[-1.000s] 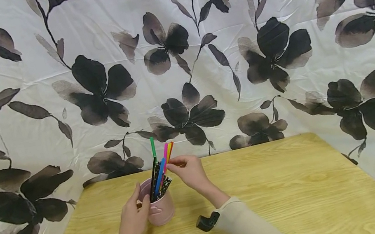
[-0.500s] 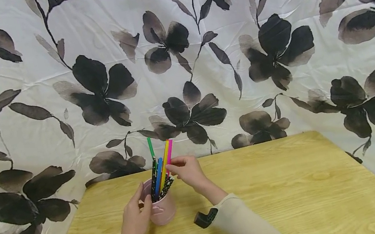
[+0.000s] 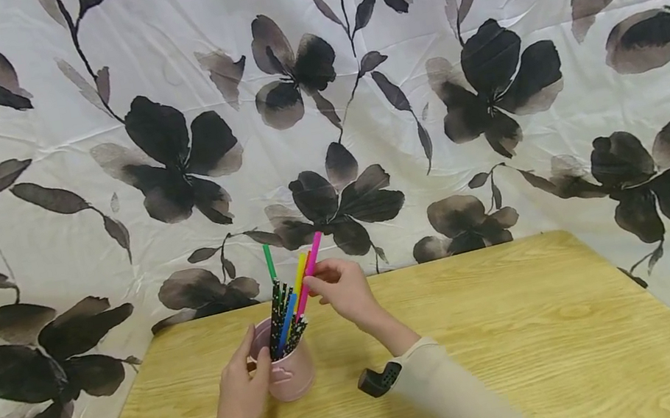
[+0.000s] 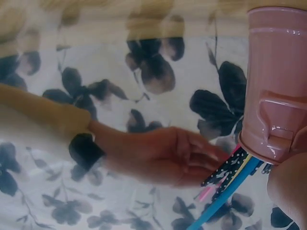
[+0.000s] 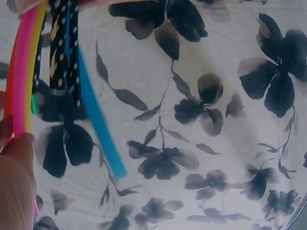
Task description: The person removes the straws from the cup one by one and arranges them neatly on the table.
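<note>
A pink cup (image 3: 293, 382) stands on the table, filled with long thin straws. My left hand (image 3: 244, 386) holds its left side, thumb and fingers at the rim. My right hand (image 3: 348, 295) pinches a bright pink straw (image 3: 313, 251), which leans right and rises above its neighbours. Beside it are a yellow straw (image 3: 300, 272) and a red straw (image 5: 12, 76). Also in the cup are a blue straw (image 3: 288, 322), a tall green straw (image 3: 269, 261) and several black straws with white dots (image 5: 58, 48). The straws' lower ends are hidden inside the cup.
The light wooden table (image 3: 500, 344) spreads out to the right and front of the cup. Close behind its far edge hangs a white cloth (image 3: 389, 132) printed with dark flowers. A black wrist device (image 3: 380, 380) sits at the right sleeve.
The pink straw has moved up and to the right with my right hand, parting from the yellow one. My left hand and the cup have stayed nearly in place.
</note>
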`<state>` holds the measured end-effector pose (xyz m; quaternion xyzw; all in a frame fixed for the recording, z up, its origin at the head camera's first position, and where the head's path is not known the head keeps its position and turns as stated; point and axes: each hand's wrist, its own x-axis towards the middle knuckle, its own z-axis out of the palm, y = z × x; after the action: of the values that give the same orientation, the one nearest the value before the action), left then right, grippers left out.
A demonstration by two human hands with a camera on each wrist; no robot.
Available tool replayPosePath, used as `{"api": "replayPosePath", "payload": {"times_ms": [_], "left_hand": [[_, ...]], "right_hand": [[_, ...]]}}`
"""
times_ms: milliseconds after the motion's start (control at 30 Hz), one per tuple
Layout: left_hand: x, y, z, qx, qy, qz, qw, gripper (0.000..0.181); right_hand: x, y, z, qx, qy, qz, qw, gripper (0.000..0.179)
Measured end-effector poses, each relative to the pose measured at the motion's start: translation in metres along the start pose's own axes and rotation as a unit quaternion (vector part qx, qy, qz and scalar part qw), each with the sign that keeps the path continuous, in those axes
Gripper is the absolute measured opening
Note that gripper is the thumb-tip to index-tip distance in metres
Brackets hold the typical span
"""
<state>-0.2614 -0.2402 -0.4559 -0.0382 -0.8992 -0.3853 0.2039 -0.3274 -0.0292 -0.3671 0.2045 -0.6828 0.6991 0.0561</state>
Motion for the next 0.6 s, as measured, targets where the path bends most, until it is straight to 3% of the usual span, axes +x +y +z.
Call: {"api": "replayPosePath", "payload": {"times_ms": [200,367,500,600], "left_hand": [[0.003,0.0,0.0,0.006,0.001,-0.009,0.9999,0.054],[0.002,-0.002,0.001,0.006,0.003,0.001,1.0,0.054],[0.001,-0.003,0.002,0.006,0.006,0.004,1.0,0.053],[0.001,-0.002,0.003,0.006,0.007,0.002,1.0,0.053]], "right_hand": [[0.021,-0.01,-0.02,-0.007,0.004,-0.079,0.9968,0.02],[0.022,-0.045,-0.037,0.034,0.023,-0.105,0.9937,0.021],[0.018,-0.077,-0.052,0.059,0.058,-0.149,0.9853,0.02],[0.021,-0.086,-0.062,0.072,0.073,-0.168,0.9804,0.022]]}}
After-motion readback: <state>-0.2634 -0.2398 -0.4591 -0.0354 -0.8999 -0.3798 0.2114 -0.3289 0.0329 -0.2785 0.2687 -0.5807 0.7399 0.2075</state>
